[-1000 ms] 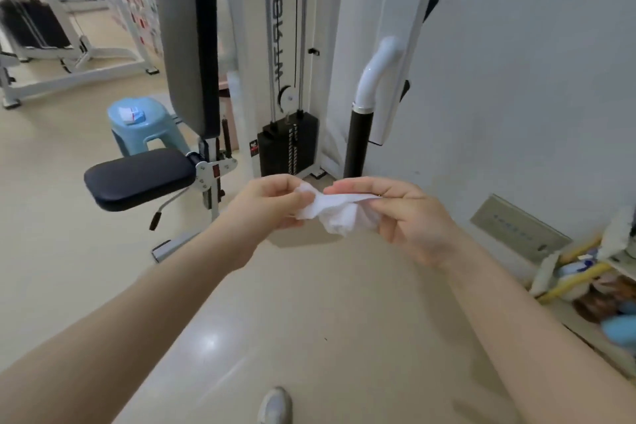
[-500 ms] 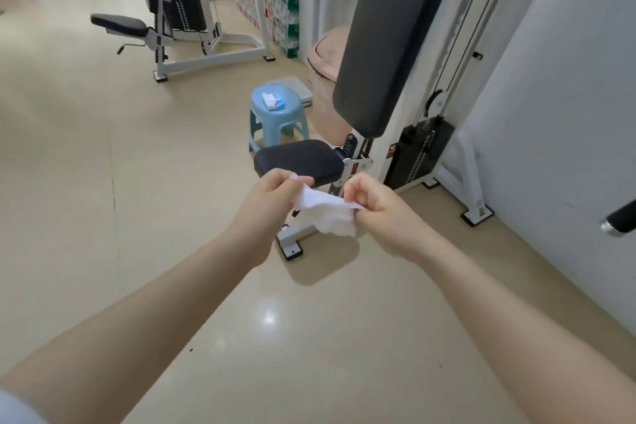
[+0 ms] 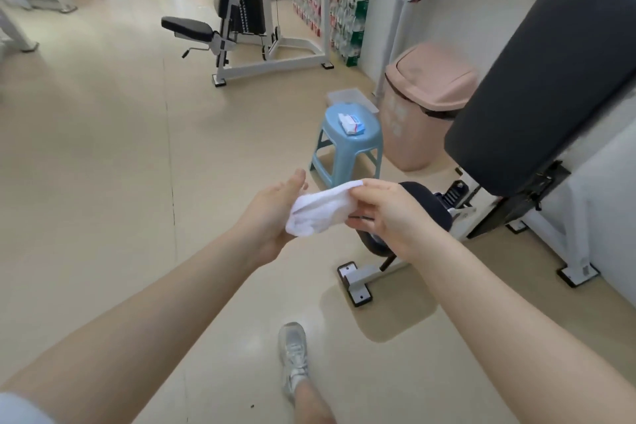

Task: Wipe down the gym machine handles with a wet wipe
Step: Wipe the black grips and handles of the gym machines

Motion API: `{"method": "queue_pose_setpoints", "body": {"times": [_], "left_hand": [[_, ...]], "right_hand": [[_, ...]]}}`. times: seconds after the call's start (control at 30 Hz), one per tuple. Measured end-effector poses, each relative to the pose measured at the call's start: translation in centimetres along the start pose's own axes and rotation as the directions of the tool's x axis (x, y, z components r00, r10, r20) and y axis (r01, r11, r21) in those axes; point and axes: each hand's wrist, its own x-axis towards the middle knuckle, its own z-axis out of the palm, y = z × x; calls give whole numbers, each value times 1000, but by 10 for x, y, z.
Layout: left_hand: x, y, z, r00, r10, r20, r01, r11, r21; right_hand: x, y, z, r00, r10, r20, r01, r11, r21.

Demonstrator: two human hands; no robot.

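Observation:
A crumpled white wet wipe (image 3: 318,213) lies across the palm of my left hand (image 3: 272,217), whose fingers are straight and spread under it. My right hand (image 3: 389,213) pinches the wipe's right end between thumb and fingers. Both hands hover in front of the black seat (image 3: 432,206) of a gym machine with a large black backrest (image 3: 543,79) at the right. No machine handle shows near my hands.
A blue plastic stool (image 3: 347,144) carries a pack of wipes (image 3: 351,123). Beside it stands a pink swing-lid bin (image 3: 426,103). A second white machine (image 3: 247,21) stands further back. Beige floor spreads to the left. My shoe (image 3: 293,354) is below.
The view has swung left, away from the wall and the upright handle. My left hand has opened flat under the wipe, while my right hand still pinches it.

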Motion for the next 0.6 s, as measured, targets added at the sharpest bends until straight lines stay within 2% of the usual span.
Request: {"method": "queue_pose_setpoints", "body": {"times": [0.07,0.13,0.2,0.23,0.37,0.43,0.5,0.6], "left_hand": [[40,20,-23,997,-78,29,78,997,-10],[80,46,-47,991,-92,98,93,996,1],[122,79,-74,984,-36,173,20,995,96],[142,97,-87,979,1,206,-36,986,164],[220,158,-133,982,104,156,-158,909,385],[258,179,-152,973,129,193,-201,884,421],[293,195,-172,960,165,228,-247,883,399],[346,222,-215,935,178,306,-262,928,264]], "right_hand": [[50,-4,13,999,43,9,-43,999,-2],[103,-14,29,998,66,5,-66,995,71],[158,-34,41,998,68,-15,-64,983,174],[185,-45,47,999,49,-13,-46,984,173],[281,-94,77,999,-30,17,31,998,-63],[323,-114,97,998,-51,40,57,982,-179],[365,-132,119,991,-67,117,93,968,-234],[431,-153,147,976,-76,204,132,952,-276]]}}
